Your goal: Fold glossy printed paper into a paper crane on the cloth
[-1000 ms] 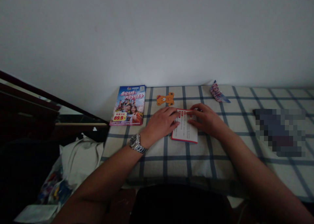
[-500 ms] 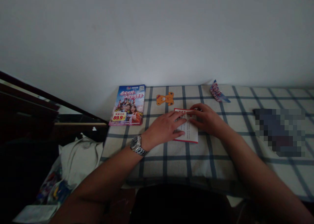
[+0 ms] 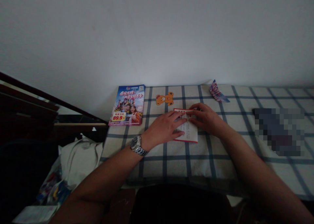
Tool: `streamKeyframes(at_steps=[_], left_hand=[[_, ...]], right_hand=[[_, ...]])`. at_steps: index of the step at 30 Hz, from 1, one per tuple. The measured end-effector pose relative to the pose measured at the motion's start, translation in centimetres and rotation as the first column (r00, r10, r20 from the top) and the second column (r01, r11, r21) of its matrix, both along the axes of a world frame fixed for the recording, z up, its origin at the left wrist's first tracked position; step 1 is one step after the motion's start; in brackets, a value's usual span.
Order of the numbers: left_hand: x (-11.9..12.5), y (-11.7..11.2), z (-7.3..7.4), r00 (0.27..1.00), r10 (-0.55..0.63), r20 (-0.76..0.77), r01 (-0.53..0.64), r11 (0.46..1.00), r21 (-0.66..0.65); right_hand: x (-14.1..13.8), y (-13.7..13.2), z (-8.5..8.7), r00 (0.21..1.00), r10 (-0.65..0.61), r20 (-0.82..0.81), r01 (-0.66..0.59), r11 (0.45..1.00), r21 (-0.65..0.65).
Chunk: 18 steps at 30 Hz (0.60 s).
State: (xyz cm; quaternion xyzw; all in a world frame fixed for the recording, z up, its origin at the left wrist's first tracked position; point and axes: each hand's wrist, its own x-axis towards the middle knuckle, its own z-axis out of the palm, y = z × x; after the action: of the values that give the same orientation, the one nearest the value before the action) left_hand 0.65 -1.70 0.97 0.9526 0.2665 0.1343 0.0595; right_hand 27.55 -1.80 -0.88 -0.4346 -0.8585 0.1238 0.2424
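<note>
White printed paper [image 3: 191,133], red along top and bottom, lies flat on checked cloth [image 3: 199,161].

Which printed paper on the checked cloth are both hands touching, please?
The white, red-edged paper in the middle; the blue leaflet at left and the small folded paper are untouched.

A bare strip of checked tabletop [image 3: 176,165] ran nearest the edge, shut in at left and right by the left forearm [image 3: 103,181] and right forearm [image 3: 260,175]. The left grip [image 3: 165,127] and right grip [image 3: 206,120] barred the folded sheet [image 3: 192,132] from either side, leaving its near right part uncovered. Farther off, a gap lay between the flat bear cutout [image 3: 165,99] and the raised paper piece [image 3: 218,92], ending at the wall [image 3: 171,37]. The leaflet [image 3: 127,105] occupied the far left corner; open cloth separated the right forearm from the blurred dark item [image 3: 277,132].
</note>
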Motion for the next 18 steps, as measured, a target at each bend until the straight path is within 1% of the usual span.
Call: streamKeyframes(at_steps=[3,8,13,18], left_hand=[[0.1,0.0,-0.1,1.000,0.002,0.009,-0.002,1.000,0.000],[0.1,-0.1,-0.2,1.000,0.015,0.014,-0.015,1.000,-0.009],[0.1,0.0,-0.4,1.000,0.006,0.019,-0.005,1.000,-0.027],[0.0,0.2,-0.6,1.000,0.002,0.020,-0.002,0.999,-0.040]], right_hand=[[0.1,-0.1,0.3,1.000,0.003,-0.022,-0.003,1.000,-0.018],[0.9,0.1,0.8,0.996,-0.017,-0.091,0.009,0.996,-0.090],[1.4,0.3,1.1,0.997,-0.030,-0.074,0.022,0.994,-0.107],[1.5,0.5,1.0,0.998,-0.034,-0.056,0.028,0.995,-0.097]])
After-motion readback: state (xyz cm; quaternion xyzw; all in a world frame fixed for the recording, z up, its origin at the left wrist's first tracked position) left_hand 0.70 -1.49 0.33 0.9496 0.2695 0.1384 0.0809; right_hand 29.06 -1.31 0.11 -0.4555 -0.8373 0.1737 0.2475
